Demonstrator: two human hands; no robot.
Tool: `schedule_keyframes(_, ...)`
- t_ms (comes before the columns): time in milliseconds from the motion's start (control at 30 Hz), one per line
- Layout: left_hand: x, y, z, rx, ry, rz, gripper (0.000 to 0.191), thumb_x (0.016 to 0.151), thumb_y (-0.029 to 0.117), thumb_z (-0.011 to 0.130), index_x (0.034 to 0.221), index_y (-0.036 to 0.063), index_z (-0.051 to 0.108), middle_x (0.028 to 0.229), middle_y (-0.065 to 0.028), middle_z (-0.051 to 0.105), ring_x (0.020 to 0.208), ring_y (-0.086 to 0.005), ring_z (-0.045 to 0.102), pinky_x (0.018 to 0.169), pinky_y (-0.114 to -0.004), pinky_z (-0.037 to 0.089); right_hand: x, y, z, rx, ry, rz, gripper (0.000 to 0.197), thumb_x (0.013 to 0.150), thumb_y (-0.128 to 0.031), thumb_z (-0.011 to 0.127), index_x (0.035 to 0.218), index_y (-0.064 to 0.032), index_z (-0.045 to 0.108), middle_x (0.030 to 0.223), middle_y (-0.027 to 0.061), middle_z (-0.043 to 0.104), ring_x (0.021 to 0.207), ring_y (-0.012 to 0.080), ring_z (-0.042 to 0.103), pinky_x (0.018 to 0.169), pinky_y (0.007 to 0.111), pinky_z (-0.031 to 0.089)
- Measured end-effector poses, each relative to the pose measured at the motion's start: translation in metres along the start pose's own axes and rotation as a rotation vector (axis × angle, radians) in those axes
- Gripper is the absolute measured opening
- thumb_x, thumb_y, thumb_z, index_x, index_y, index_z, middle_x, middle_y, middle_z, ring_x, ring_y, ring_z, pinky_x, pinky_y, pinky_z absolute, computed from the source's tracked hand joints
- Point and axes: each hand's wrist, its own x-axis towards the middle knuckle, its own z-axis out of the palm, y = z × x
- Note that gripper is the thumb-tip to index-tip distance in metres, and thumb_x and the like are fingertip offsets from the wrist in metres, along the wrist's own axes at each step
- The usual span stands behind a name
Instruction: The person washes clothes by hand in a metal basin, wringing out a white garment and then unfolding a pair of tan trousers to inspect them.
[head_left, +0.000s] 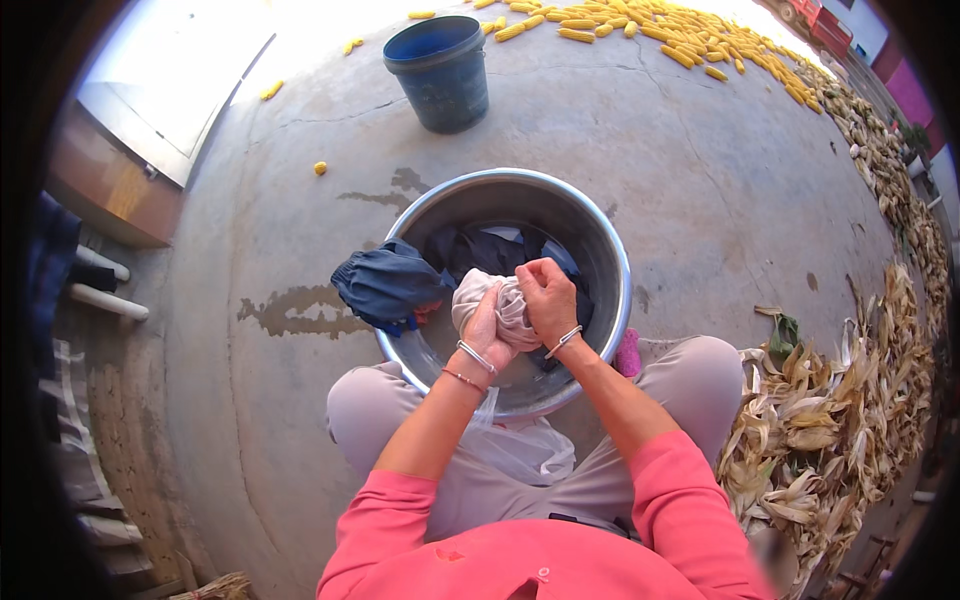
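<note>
A bunched pale beige cloth is held over a large metal basin. My left hand grips it from the left and below. On its right side my right hand has its fingers curled, thumb and fingertips together at the fabric. Dark garments lie in water inside the basin. Over the basin's left rim hangs a bundled dark blue garment, with a bit of red cloth under it. The lower part of the beige cloth is partly hidden by my hands.
A dark blue plastic bucket stands beyond the basin on the concrete floor. Yellow corn cobs are spread at the back, dry husks at the right. A clear plastic bag lies between my legs, a pink item by my knee.
</note>
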Motion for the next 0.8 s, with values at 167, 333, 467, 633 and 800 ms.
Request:
schedule_keyframes(167,-0.011,0.023,0.008,0.068,0.107,0.087,0.041,0.092,0.043,0.046,0.111,0.0074,0.055,0.113,-0.0104,0.060,0.103,-0.0245,0.057,0.094,-0.039,0.044,0.019,0.010,-0.013,0.606,-0.007,0.285,0.033,0.084,-0.030,0.067,0.091,0.0019,0.059,0.079,0.0028,0.062,0.069,0.0064,0.056,0.059,0.020,0.045)
schedule_keyframes(333,-0.007,0.029,-0.007,0.150,0.117,0.140,0.056,0.090,0.050,0.046,0.125,0.0074,0.044,0.124,-0.0115,0.052,0.114,-0.0279,0.051,0.100,-0.045,0.040,0.005,0.001,-0.014,0.398,-0.430,0.362,0.025,0.081,-0.021,0.071,0.090,0.0007,0.061,0.077,0.0035,0.062,0.068,0.0075,0.057,0.060,0.021,0.046)
schedule_keyframes(467,-0.019,0.021,-0.004,0.278,0.201,0.110,0.043,0.091,0.047,0.049,0.117,0.0135,0.053,0.108,-0.0049,0.058,0.092,-0.0164,0.055,0.077,-0.034,0.048,0.014,-0.008,-0.017,0.617,-0.231,0.343,0.016,0.082,-0.014,0.069,0.080,-0.0006,0.060,0.071,0.0037,0.061,0.061,0.0077,0.055,0.053,0.022,0.046)
schedule_keyframes(633,-0.005,0.024,-0.034,0.256,0.214,0.112,0.034,0.088,0.040,0.058,0.107,0.0117,0.056,0.094,-0.0004,0.058,0.077,-0.0127,0.050,0.062,-0.029,0.043,0.028,-0.005,-0.016,0.867,0.003,0.342,0.016,0.083,-0.014,0.069,0.080,-0.0031,0.057,0.073,0.0038,0.060,0.062,0.0086,0.055,0.054,0.022,0.046)
schedule_keyframes(800,-0.003,0.026,-0.044,0.336,0.202,0.181,0.033,0.090,0.040,0.055,0.102,0.0101,0.059,0.089,-0.0026,0.059,0.079,-0.0169,0.054,0.070,-0.033,0.046,0.025,-0.017,-0.012,0.891,0.050,0.292,0.016,0.083,-0.014,0.068,0.081,-0.0046,0.055,0.071,0.0027,0.059,0.061,0.0084,0.055,0.053,0.022,0.047)
